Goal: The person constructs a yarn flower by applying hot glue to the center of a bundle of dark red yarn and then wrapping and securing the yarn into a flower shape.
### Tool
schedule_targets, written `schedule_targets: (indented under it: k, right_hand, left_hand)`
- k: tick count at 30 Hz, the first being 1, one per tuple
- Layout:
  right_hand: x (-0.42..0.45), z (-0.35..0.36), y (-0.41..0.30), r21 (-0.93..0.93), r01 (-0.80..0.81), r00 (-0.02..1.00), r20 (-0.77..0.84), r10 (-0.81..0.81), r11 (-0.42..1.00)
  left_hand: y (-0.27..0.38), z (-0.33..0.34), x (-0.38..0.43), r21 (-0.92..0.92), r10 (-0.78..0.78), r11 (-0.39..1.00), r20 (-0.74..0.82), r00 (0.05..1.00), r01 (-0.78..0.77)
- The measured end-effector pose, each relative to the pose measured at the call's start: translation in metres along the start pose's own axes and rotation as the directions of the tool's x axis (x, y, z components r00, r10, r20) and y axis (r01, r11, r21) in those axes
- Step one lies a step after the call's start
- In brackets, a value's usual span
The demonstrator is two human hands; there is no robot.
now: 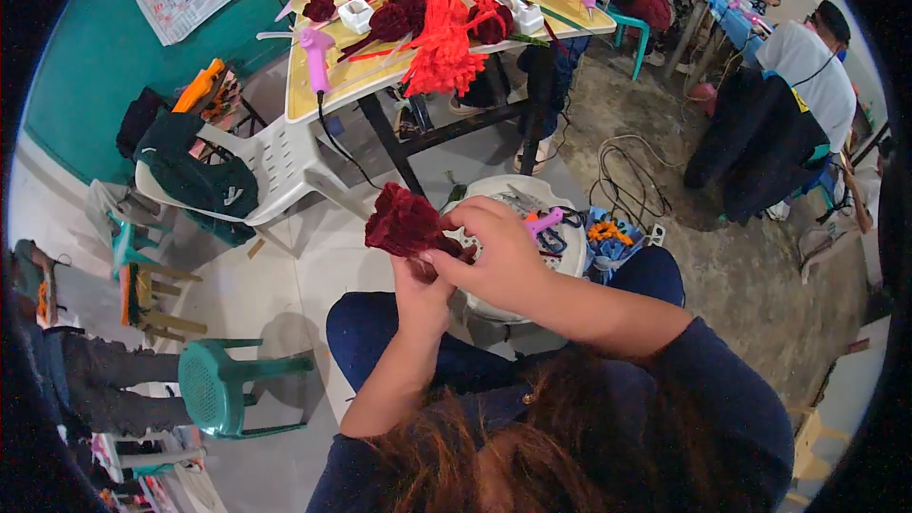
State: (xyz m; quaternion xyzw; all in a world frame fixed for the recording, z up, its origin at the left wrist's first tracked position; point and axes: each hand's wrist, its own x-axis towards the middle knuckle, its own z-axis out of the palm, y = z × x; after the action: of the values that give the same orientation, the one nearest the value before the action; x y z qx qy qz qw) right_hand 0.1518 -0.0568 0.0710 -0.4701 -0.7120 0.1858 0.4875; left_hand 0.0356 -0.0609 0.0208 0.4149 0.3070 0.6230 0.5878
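Observation:
A dark red flower of fuzzy pipe cleaner (402, 221) is held above my lap, its bloom tilted to the left. My left hand (419, 299) grips its lower part from below. With thumb and fingers, my right hand (495, 246) pinches the flower's base from the right side. Fingers partly hide that base and whatever stem it has. Beyond my hands stands a round white stool (570, 192). On it lie a pair of scissors with dark handles (570, 216), a purple tool (545, 222) and other small items.
Ahead, a yellow table (303, 101) bears red pipe-cleaner bundles (445, 35), dark red flowers (399, 18) and pink glue guns (315, 57). A white plastic chair (285, 157) and a green stool (206, 388) stand left. Cables (627, 171) coil on the floor near a blue-wrapped bouquet (609, 239). Other people sit nearby.

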Motion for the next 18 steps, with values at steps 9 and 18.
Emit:
schedule_targets:
  k: [9,18]
  right_hand:
    - [-0.0030,0.0010,0.0015,-0.072,0.029,1.000,-0.010,-0.030,0.997]
    - [-0.0019,-0.0016,0.0019,-0.100,0.066,0.997,-0.039,-0.070,0.993]
  left_hand:
    - [-0.0009,-0.0009,-0.0005,-0.012,0.002,1.000,0.030,1.000,-0.002]
    - [-0.0034,-0.0017,-0.0003,-0.062,-0.007,0.998,0.057,0.998,0.010]
